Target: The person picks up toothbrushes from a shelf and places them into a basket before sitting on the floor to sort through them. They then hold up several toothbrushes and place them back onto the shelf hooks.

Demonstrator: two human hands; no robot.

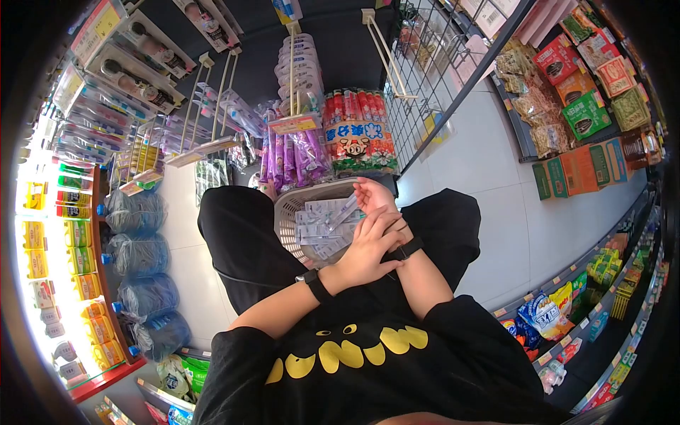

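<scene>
In a narrow shop aisle with a pale tiled floor, a plastic basket full of small white packets rests on the seated person's lap. The right hand is at the basket's far right edge and pinches one slim packet over the pile. The left hand lies loosely open at the near right edge, across the right wrist. Peg hooks of toothbrushes hang ahead, water jugs stand at the left, and shelves of snack boxes line the right.
</scene>
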